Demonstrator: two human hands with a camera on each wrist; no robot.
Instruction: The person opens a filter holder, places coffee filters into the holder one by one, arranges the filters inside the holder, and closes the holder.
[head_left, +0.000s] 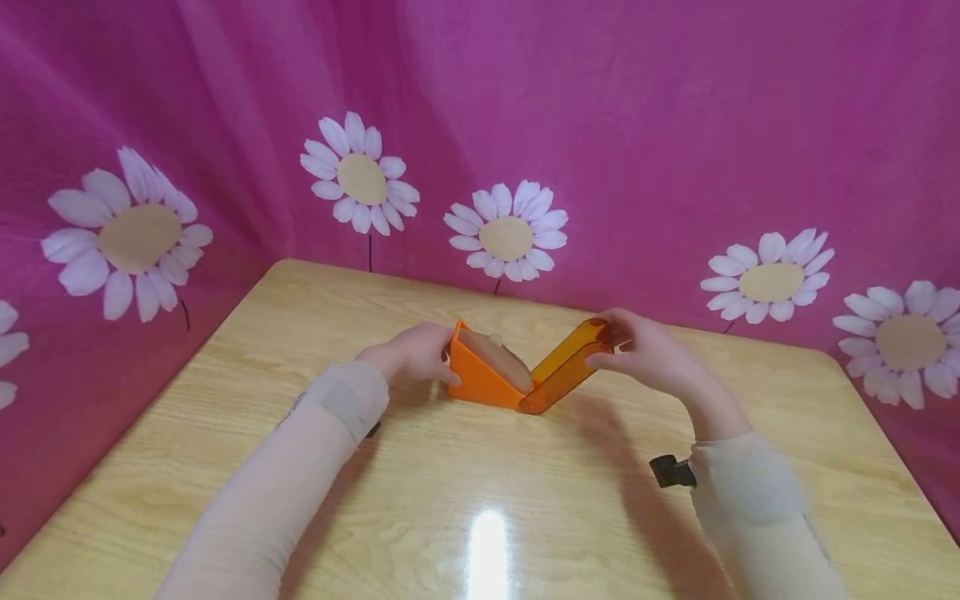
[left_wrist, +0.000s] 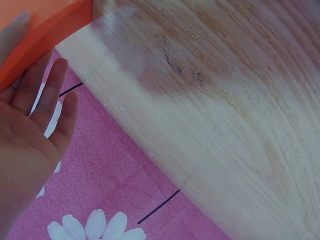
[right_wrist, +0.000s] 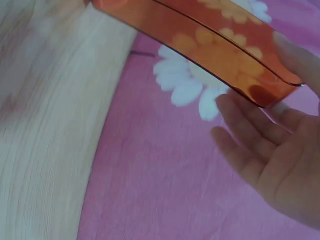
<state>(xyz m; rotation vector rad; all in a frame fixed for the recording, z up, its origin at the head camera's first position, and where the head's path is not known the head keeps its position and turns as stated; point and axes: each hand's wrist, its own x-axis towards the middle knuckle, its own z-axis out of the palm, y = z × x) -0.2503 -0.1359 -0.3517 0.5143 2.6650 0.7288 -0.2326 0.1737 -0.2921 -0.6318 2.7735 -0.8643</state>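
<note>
An orange wedge-shaped box (head_left: 482,377) stands on the wooden table with its see-through amber lid (head_left: 564,371) swung out to the right, joined at the low corner. A flat brown piece with a rounded edge, like a slice of bread (head_left: 495,357), sits inside its sloping opening. My left hand (head_left: 420,354) grips the tall left end of the box, thumb on the near side and fingers behind. The raised far end of the lid is pinched by my right hand (head_left: 660,354), thumb on one side and fingers on the other, also seen in the right wrist view.
The wooden table (head_left: 420,517) runs back to a pink curtain (head_left: 637,125) printed with large white daisies, which also hangs along the left side. A black wrist strap piece (head_left: 671,472) juts from the right sleeve. Bright glare lies on the near tabletop.
</note>
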